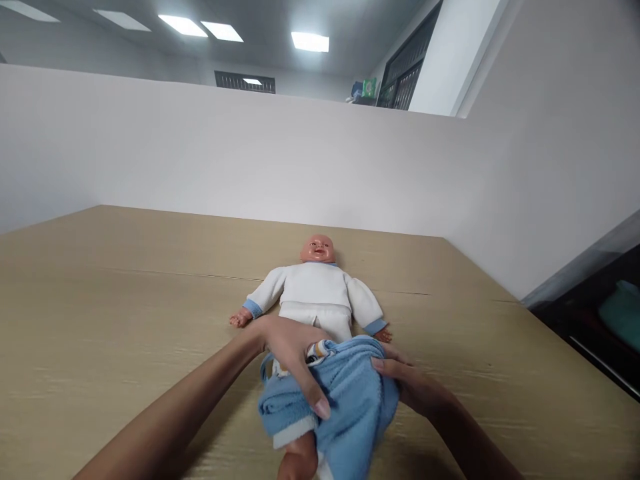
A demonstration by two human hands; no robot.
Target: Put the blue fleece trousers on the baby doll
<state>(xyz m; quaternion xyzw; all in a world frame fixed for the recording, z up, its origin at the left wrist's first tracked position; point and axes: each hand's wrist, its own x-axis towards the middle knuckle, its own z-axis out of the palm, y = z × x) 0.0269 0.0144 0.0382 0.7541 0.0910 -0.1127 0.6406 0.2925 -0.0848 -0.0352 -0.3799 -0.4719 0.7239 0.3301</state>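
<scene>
A baby doll (319,249) lies on its back on the table, head away from me. It wears a white top (315,285) with blue cuffs, and white cloth shows at its belly. Light blue pants (350,387) with white leg hems are bunched around its legs; one bare foot end (299,460) pokes out of a hem. My left hand (295,353) grips the waist part, thumb over the front and fingers mostly hidden by the cloth. On the other side, my right hand (407,377) pinches the pants' edge, its thumb on the fabric. A patterned lining peeks out near the waist.
The wide wooden table (125,320) has a seam across it behind the doll. A low white partition (240,153) rises along its far edge. At the right, a dark opening holds a teal item (623,317).
</scene>
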